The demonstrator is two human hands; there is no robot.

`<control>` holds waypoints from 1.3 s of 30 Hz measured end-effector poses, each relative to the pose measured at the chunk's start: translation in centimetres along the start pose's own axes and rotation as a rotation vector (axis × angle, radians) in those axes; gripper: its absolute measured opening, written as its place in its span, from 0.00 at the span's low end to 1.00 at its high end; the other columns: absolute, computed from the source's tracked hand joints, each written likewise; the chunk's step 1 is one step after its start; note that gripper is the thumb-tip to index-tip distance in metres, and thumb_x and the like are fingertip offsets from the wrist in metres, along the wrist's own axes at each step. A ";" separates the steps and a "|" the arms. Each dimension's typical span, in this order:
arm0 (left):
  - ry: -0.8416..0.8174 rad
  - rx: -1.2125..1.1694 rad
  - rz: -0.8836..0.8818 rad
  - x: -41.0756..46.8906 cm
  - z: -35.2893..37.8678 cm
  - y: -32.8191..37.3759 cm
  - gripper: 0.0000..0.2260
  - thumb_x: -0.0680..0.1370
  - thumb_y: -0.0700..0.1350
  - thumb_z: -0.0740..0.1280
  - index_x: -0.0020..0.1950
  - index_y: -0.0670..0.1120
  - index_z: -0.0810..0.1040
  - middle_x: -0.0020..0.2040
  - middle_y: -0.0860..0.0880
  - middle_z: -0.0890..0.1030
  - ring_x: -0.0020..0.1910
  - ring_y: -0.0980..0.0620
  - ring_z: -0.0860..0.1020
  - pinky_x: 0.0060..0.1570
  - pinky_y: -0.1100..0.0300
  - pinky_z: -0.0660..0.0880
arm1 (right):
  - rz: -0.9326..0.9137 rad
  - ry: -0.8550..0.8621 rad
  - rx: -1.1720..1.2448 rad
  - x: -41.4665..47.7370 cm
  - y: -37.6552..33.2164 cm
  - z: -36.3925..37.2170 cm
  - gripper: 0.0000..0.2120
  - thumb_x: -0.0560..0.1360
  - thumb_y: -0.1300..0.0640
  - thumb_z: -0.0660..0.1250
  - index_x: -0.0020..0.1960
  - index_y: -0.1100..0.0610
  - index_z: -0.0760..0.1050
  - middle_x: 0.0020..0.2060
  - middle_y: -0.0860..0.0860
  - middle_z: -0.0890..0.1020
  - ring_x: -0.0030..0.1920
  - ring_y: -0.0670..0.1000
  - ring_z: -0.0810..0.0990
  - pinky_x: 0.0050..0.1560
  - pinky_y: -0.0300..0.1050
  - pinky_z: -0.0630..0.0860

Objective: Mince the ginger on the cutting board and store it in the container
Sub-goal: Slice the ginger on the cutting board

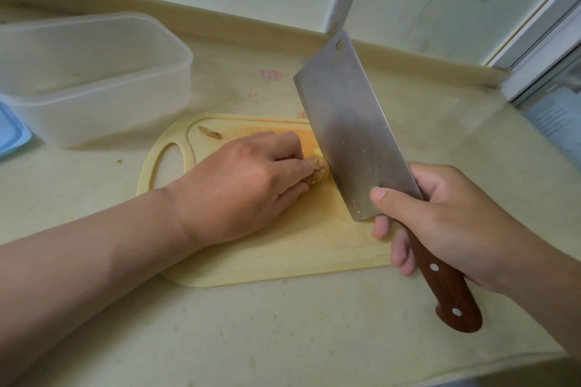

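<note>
A knobbly brown piece of ginger [320, 169] lies on the pale yellow cutting board [301, 248] in the middle of the counter. My left hand [248, 185] pins it down, fingertips curled over its left end. My right hand [440, 217] grips the wooden handle of a steel cleaver [352, 132], thumb against the flat of the blade. The blade stands edge-down right beside the ginger's free end. A small yellow sliver [318, 152] lies by the blade. An empty translucent container [94, 72] stands at the back left.
A scrap of ginger peel [210, 132] lies near the board's handle hole [169, 166]. A blue lid [11, 132] pokes out at the far left beside the container. The counter meets a wall at the back and a window frame [540, 34] at the right.
</note>
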State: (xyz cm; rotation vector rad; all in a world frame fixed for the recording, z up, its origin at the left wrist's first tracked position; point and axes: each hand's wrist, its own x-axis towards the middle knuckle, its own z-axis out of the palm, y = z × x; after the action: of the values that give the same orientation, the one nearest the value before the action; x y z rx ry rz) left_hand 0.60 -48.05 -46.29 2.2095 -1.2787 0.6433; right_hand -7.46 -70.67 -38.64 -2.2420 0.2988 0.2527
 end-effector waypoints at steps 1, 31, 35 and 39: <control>0.000 0.002 0.004 0.0 0.0 0.0 0.07 0.78 0.41 0.71 0.52 0.39 0.85 0.44 0.44 0.80 0.37 0.44 0.78 0.37 0.52 0.76 | 0.020 -0.010 0.022 -0.1 0.1 0.1 0.10 0.83 0.57 0.65 0.45 0.62 0.76 0.32 0.56 0.83 0.24 0.57 0.79 0.27 0.51 0.80; -0.027 0.023 0.010 0.2 -0.3 0.0 0.08 0.78 0.42 0.69 0.48 0.39 0.84 0.42 0.44 0.80 0.36 0.43 0.78 0.36 0.52 0.76 | -0.007 0.102 -0.166 -0.7 -0.5 0.9 0.21 0.84 0.54 0.63 0.35 0.62 0.73 0.17 0.49 0.74 0.18 0.48 0.72 0.20 0.39 0.71; -0.029 0.016 0.018 0.2 -0.3 0.0 0.08 0.79 0.42 0.68 0.49 0.39 0.84 0.42 0.44 0.79 0.36 0.43 0.77 0.36 0.52 0.77 | -0.034 0.116 -0.169 -0.8 -0.3 1.0 0.22 0.84 0.54 0.63 0.34 0.62 0.73 0.18 0.50 0.74 0.19 0.49 0.73 0.22 0.41 0.73; -0.031 0.013 0.021 0.2 -0.4 0.0 0.08 0.79 0.42 0.69 0.48 0.39 0.84 0.42 0.44 0.79 0.36 0.43 0.77 0.36 0.52 0.77 | -0.025 0.122 -0.160 -0.9 -0.4 1.0 0.22 0.84 0.54 0.63 0.33 0.62 0.73 0.18 0.50 0.74 0.18 0.48 0.73 0.22 0.39 0.73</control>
State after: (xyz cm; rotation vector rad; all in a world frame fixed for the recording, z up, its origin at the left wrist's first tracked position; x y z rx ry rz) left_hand 0.65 -47.97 -45.87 2.2278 -1.3181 0.6288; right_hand -8.32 -69.59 -38.72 -2.4224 0.3256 0.1302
